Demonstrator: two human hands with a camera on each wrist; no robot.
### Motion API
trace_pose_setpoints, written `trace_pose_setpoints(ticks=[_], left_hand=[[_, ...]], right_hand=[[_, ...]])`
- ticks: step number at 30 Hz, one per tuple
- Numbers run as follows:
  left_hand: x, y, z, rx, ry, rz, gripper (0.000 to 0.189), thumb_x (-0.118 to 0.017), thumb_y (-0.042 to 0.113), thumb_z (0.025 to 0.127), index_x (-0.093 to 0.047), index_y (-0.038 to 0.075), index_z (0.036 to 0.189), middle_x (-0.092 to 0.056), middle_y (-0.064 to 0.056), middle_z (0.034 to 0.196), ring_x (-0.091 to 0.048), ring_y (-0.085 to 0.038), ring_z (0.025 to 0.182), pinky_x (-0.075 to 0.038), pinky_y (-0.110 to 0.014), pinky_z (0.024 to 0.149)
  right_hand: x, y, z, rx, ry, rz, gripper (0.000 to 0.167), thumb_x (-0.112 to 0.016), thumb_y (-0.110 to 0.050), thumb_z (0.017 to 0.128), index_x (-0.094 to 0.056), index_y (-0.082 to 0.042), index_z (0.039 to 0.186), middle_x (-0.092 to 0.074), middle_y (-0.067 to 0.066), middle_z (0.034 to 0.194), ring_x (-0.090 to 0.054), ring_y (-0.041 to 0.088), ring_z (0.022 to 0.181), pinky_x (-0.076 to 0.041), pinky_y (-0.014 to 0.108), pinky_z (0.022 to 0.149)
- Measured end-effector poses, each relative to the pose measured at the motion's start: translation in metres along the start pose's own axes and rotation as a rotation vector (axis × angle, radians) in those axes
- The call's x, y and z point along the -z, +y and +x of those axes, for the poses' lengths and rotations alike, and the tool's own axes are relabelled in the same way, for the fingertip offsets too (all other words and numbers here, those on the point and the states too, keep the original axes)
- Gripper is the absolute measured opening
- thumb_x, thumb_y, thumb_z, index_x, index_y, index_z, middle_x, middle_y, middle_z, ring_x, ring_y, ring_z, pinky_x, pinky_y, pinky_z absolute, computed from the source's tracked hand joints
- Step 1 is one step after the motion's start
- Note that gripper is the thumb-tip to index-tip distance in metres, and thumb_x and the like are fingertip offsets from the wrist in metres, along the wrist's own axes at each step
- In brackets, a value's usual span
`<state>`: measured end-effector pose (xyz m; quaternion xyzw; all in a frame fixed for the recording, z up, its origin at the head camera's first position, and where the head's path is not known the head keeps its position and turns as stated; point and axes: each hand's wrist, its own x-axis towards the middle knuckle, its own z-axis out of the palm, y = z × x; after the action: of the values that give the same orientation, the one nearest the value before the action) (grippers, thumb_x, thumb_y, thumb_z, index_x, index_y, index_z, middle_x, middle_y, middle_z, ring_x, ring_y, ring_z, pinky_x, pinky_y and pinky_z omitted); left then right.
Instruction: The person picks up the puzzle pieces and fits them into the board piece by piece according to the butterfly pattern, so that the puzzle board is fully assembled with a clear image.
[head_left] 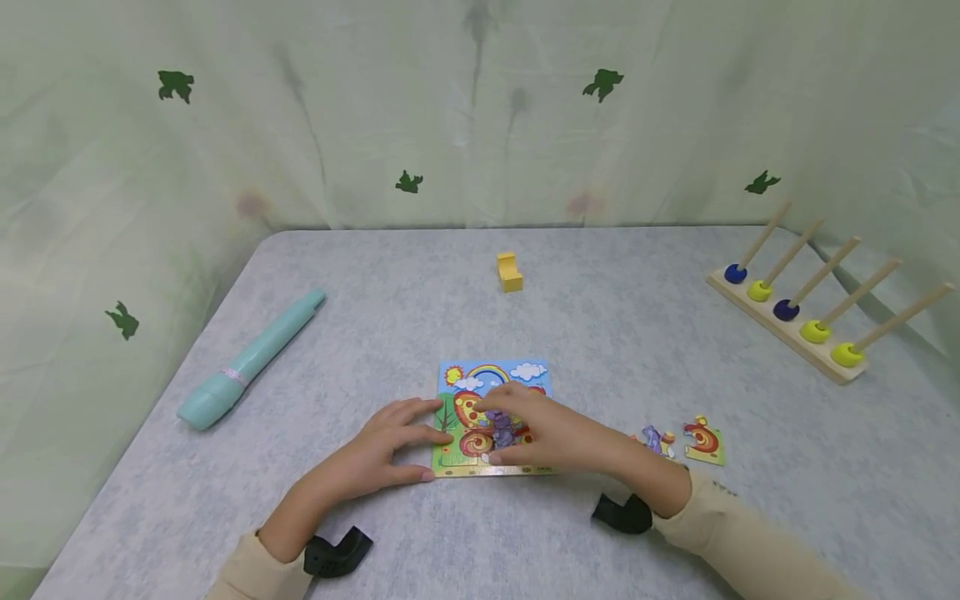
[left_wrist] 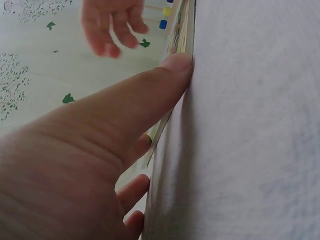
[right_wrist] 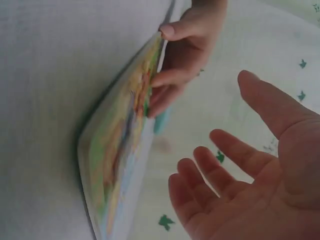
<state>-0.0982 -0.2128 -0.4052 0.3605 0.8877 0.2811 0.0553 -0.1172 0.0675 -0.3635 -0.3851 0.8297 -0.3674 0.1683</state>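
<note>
A colourful jigsaw puzzle board (head_left: 489,470) with a sun, a rainbow and a butterfly lies flat at the front middle of the table. My left hand (head_left: 397,437) rests at its left side, thumb at the near left corner and fingertips on the left edge. Over the board's right part hovers my right hand (head_left: 543,425), its fingers spread and loosely bent. In the right wrist view nothing lies between the fingers of that hand (right_wrist: 240,190), and it is apart from the board (right_wrist: 115,155). Part of the picture is hidden under it.
Two loose puzzle pieces, one red and green (head_left: 705,442) and one purple (head_left: 657,440), lie right of the board. A yellow block (head_left: 510,273) stands farther back. A teal microphone-shaped object (head_left: 258,354) lies left, and a bead-and-peg stand (head_left: 795,329) is at the back right.
</note>
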Motion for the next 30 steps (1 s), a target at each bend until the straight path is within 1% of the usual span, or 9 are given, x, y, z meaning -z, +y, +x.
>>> trace_pose_setpoints(ticks=[4, 7, 9, 12, 14, 16, 19, 24, 30], left_hand=[[0.000, 0.000, 0.000, 0.019, -0.006, -0.002, 0.040, -0.066, 0.041, 0.079, -0.061, 0.028, 0.116, -0.034, -0.006, 0.140, -0.025, -0.031, 0.127, -0.019, -0.056, 0.097], [0.000, 0.001, -0.001, 0.033, -0.008, -0.007, 0.040, -0.066, 0.041, 0.079, -0.061, 0.028, 0.116, -0.033, -0.005, 0.140, -0.025, -0.030, 0.128, -0.018, -0.055, 0.098], [0.000, 0.001, -0.001, 0.038, -0.008, -0.010, 0.040, -0.066, 0.042, 0.078, -0.061, 0.028, 0.115, -0.033, -0.005, 0.140, -0.024, -0.030, 0.128, -0.018, -0.055, 0.098], [0.000, 0.001, -0.001, 0.042, -0.010, -0.012, 0.040, -0.066, 0.042, 0.079, -0.061, 0.028, 0.115, -0.033, -0.005, 0.140, -0.024, -0.030, 0.128, -0.018, -0.055, 0.098], [0.000, 0.001, -0.001, 0.046, -0.012, -0.016, 0.040, -0.065, 0.043, 0.079, -0.061, 0.028, 0.116, -0.033, -0.004, 0.140, -0.023, -0.030, 0.128, -0.017, -0.055, 0.098], [0.000, 0.001, -0.001, 0.052, -0.014, -0.019, 0.040, -0.065, 0.043, 0.079, -0.061, 0.029, 0.116, -0.032, -0.004, 0.141, -0.023, -0.030, 0.128, -0.017, -0.055, 0.099], [0.001, 0.001, -0.001, 0.060, -0.019, -0.019, 0.040, -0.065, 0.044, 0.079, -0.060, 0.029, 0.116, -0.032, -0.004, 0.141, -0.022, -0.030, 0.129, -0.017, -0.055, 0.099], [0.001, 0.002, -0.001, 0.065, -0.024, -0.013, 0.040, -0.065, 0.043, 0.079, -0.060, 0.029, 0.116, -0.032, -0.004, 0.141, -0.022, -0.030, 0.129, -0.017, -0.055, 0.099], [0.001, 0.003, -0.001, 0.061, -0.021, -0.016, 0.040, -0.065, 0.042, 0.079, -0.060, 0.029, 0.116, -0.033, -0.005, 0.140, -0.022, -0.031, 0.128, -0.017, -0.055, 0.099]], right_hand=[[0.021, -0.002, -0.026, 0.041, 0.100, 0.001, 0.056, -0.067, -0.036, 0.079, -0.047, -0.021, 0.129, -0.040, -0.010, 0.129, -0.035, 0.009, 0.120, -0.036, 0.037, 0.094], [0.034, 0.001, -0.049, 0.055, 0.174, -0.028, 0.058, -0.069, -0.035, 0.077, -0.048, -0.019, 0.128, -0.041, -0.008, 0.130, -0.035, 0.013, 0.121, -0.038, 0.039, 0.093], [0.040, 0.005, -0.064, 0.039, 0.209, -0.025, 0.059, -0.071, -0.032, 0.076, -0.048, -0.017, 0.129, -0.041, -0.006, 0.131, -0.036, 0.015, 0.120, -0.046, 0.035, 0.083], [0.046, 0.013, -0.085, -0.004, 0.256, -0.037, 0.060, -0.073, -0.027, 0.075, -0.048, -0.016, 0.129, -0.041, -0.004, 0.131, -0.037, 0.016, 0.119, -0.048, 0.038, 0.078], [0.048, 0.020, -0.097, -0.031, 0.282, -0.048, 0.061, -0.074, -0.025, 0.074, -0.048, -0.017, 0.129, -0.043, -0.002, 0.130, -0.038, 0.016, 0.118, -0.048, 0.041, 0.077], [0.048, 0.026, -0.107, -0.065, 0.302, -0.075, 0.062, -0.074, -0.027, 0.073, -0.048, -0.018, 0.128, -0.044, -0.002, 0.129, -0.039, 0.015, 0.118, -0.042, 0.048, 0.085], [0.047, 0.036, -0.120, -0.130, 0.303, -0.076, 0.063, -0.074, -0.029, 0.072, -0.048, -0.018, 0.128, -0.045, 0.001, 0.129, -0.039, 0.019, 0.117, -0.040, 0.051, 0.085], [0.044, 0.052, -0.130, -0.235, 0.234, -0.045, 0.065, -0.074, -0.032, 0.071, -0.047, -0.013, 0.128, -0.044, 0.008, 0.129, -0.038, 0.030, 0.118, -0.037, 0.053, 0.088], [0.043, 0.067, -0.135, -0.286, 0.160, -0.080, 0.062, -0.071, -0.034, 0.074, -0.048, -0.011, 0.127, -0.046, 0.007, 0.128, -0.041, 0.028, 0.117, -0.036, 0.048, 0.091]])
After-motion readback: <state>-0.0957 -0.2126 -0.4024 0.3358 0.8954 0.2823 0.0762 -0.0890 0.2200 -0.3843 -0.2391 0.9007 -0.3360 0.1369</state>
